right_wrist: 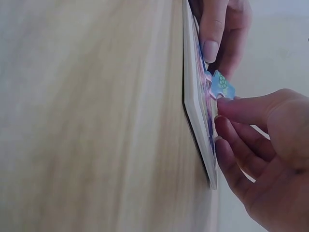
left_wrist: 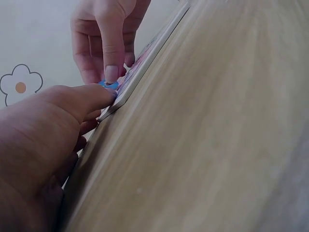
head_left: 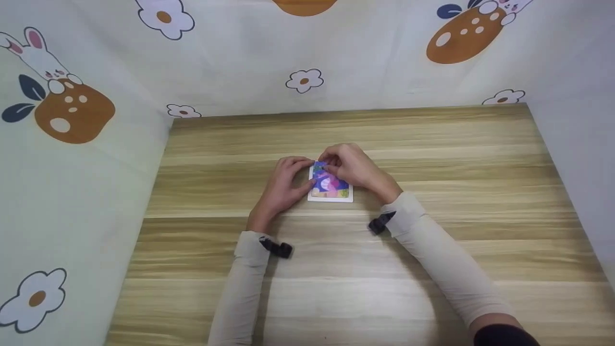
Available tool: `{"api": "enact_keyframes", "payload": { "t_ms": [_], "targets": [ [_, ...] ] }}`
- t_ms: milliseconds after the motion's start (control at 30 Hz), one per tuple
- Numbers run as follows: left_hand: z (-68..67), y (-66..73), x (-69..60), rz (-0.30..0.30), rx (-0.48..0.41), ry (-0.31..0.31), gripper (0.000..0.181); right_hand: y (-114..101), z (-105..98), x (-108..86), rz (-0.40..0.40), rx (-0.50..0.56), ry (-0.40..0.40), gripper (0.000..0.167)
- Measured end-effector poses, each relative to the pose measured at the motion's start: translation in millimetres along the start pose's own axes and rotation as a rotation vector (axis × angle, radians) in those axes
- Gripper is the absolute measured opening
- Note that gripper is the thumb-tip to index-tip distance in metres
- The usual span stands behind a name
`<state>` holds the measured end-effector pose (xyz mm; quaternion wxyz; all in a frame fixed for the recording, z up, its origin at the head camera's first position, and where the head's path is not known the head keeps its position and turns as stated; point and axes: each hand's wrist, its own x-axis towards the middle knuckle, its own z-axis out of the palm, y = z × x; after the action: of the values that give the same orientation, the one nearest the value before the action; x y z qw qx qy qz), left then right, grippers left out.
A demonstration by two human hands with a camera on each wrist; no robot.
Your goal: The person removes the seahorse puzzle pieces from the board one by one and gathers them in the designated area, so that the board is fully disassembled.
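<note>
A small jigsaw puzzle (head_left: 330,192) with a purple, pink and blue picture lies flat on the table in a white frame (head_left: 331,200). My left hand (head_left: 287,180) is at its left side, the thumb resting on the picture's edge and the index finger reaching the top left corner. Over the upper part, my right hand (head_left: 354,167) pinches a light blue jigsaw piece (right_wrist: 224,87) with green marks between thumb and fingers. In the right wrist view the piece stands tilted against the picture. The right hand's fingers partly cover the puzzle's upper right.
The wood-grain table (head_left: 326,269) extends around the puzzle on all sides. A pale cloth (head_left: 240,62) printed with flowers and rabbits hangs behind and at the sides. Black straps with small devices (head_left: 282,250) sit on both sleeve cuffs.
</note>
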<state>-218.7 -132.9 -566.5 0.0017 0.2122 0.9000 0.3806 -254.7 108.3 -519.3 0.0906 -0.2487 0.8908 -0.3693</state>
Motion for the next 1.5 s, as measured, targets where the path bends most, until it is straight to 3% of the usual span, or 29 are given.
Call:
{"api": "enact_keyframes", "payload": {
  "t_ms": [333, 900, 1233, 1500],
  "targets": [
    [-0.1, 1.5, 1.9, -0.008, 0.021, -0.019, 0.052, 0.5, -7.6, -4.7, -0.016, -0.159, 0.050, 0.022],
    [3.0, 2.4, 4.0, -0.009, 0.025, -0.024, 0.051, 41.5, -46.8, -49.6, 0.048, -0.002, 0.154, 0.018],
    [-3.0, 0.5, 2.0, 0.018, -0.011, -0.042, 0.062, 59.9, -68.3, -63.0, 0.107, 0.043, 0.116, 0.019],
    [-1.2, 0.3, -1.9, -0.031, -0.024, -0.042, 0.072, 71.1, -66.0, -68.8, 0.111, 0.011, 0.056, 0.015]
  ]
}}
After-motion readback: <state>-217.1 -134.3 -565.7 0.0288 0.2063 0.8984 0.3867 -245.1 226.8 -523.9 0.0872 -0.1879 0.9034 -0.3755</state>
